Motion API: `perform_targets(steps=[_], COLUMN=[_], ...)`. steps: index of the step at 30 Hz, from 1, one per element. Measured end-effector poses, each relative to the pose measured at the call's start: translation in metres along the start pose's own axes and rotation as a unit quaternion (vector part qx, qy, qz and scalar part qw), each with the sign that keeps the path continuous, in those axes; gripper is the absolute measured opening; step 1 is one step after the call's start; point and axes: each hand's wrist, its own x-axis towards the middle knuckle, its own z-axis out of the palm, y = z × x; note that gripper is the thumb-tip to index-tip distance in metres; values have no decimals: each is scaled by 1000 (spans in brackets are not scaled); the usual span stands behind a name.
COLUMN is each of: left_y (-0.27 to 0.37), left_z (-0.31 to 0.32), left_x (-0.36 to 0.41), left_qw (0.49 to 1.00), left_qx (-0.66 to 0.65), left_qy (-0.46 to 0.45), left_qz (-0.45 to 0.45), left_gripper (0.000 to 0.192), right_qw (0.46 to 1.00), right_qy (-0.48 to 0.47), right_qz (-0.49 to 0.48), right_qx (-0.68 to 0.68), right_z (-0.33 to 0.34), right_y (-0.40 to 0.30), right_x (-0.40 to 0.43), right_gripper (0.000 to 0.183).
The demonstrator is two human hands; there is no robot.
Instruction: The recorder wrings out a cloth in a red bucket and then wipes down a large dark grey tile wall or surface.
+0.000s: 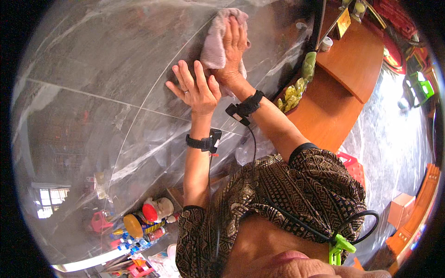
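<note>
A pale pink cloth [213, 47] lies against a glossy grey marble-patterned tiled surface [139, 69]. My right hand [233, 48] presses flat on the cloth, with its fingers stretched over the fabric and part of the cloth hanging out past the wrist. Just to the left, my left hand [196, 87] is spread on or just above the tiles, holding nothing, a ring on one finger. Black straps with small boxes and cables circle both wrists.
A wooden cabinet [351, 66] stands at right, bearing a small white jar [326, 44]. Yellow-green ornaments [293, 94] sit beside the tiles. At lower left are a Santa figure [158, 209], a yellow-lidded container [133, 226] and several bottles [134, 245]. A pink stool [353, 166] stands behind my right arm.
</note>
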Motion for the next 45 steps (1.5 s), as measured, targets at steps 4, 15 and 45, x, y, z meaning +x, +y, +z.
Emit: perform_targets(steps=[4, 15, 45], left_y=[0, 6, 0], left_z=[2, 11, -5], left_x=[1, 9, 19], left_qw=[997, 993, 999], left_qx=[72, 106, -31], left_qy=[-27, -50, 11], left_qz=[-5, 4, 25], left_gripper=[48, 63, 40], right_qw=[999, 821, 996], right_qy=[11, 264, -46], right_qz=[52, 462, -79], right_qx=[-10, 209, 14], right_z=[-15, 14, 11], right_y=[29, 192, 0], right_x=[-13, -87, 42], right_gripper=[69, 48, 76])
